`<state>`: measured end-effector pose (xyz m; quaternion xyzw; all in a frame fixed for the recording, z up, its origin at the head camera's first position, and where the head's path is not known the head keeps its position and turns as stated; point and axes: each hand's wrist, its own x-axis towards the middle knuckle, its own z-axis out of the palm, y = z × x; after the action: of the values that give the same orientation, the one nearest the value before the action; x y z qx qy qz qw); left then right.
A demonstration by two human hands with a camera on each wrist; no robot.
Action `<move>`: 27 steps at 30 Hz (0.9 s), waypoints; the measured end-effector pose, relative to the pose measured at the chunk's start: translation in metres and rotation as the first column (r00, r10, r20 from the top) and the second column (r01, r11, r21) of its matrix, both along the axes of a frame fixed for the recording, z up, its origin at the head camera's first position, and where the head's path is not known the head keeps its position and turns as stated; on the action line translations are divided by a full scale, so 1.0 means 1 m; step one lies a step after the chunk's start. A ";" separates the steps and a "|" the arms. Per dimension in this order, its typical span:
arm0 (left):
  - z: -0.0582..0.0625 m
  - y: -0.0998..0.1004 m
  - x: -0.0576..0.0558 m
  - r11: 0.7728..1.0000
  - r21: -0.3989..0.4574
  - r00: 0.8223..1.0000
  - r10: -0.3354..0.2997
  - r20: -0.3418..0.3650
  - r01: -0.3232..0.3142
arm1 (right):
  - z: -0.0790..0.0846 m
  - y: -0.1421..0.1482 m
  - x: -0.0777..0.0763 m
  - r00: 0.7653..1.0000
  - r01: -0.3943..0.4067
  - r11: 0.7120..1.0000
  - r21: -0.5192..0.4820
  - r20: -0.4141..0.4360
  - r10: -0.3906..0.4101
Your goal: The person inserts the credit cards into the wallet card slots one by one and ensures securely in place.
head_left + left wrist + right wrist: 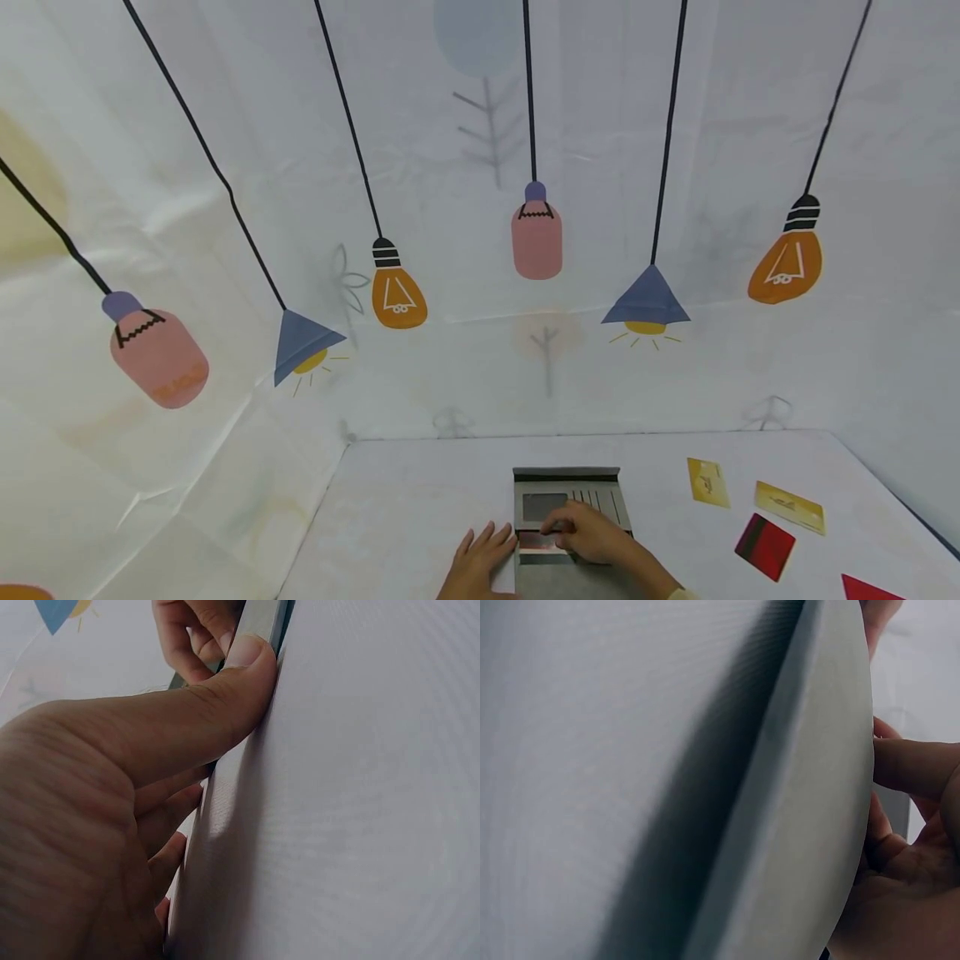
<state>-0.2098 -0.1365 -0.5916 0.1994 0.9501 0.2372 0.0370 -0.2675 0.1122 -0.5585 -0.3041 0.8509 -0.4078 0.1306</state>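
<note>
A grey wallet (567, 486) lies unfolded on the white table, with a dark window and several slots in its upper part. My left hand (480, 560) rests along its left side, fingers spread; in the left wrist view the thumb (244, 667) presses the wallet's edge. Over the middle of the wallet, my right hand (588, 533) has curled fingers and pinches a reddish card (534, 542) at a pocket. The wallet's grey side (810, 787) fills much of the right wrist view and hides the fingertips there.
Right of the wallet lie two gold cards (707, 482) (790, 507) and a red card with a dark stripe (765, 547). Another red piece (866, 588) shows at the bottom edge. Behind the table hangs a white sheet (465, 375) printed with lamps.
</note>
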 end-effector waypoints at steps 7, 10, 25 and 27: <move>0.000 0.000 0.002 1.000 0.010 1.000 -0.001 0.016 0.000 | -0.002 0.001 0.001 0.999 -0.001 1.000 -0.025 0.040 0.002; 0.000 -0.001 0.000 1.000 -0.006 1.000 -0.003 0.009 0.003 | -0.002 0.002 0.000 1.000 0.000 1.000 -0.030 0.028 0.001; 0.001 -0.001 -0.004 0.998 -0.047 0.999 -0.038 -0.007 0.037 | -0.003 0.003 -0.001 1.000 0.026 0.999 -0.048 -0.015 -0.027; 0.000 -0.002 -0.004 0.998 -0.045 0.999 -0.041 -0.008 0.040 | -0.003 0.003 0.000 0.999 0.023 0.999 -0.041 -0.030 -0.024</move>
<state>-0.2139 -0.1384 -0.5912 0.2188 0.9511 0.2140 0.0422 -0.2676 0.1147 -0.5617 -0.3028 0.8479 -0.4220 0.1065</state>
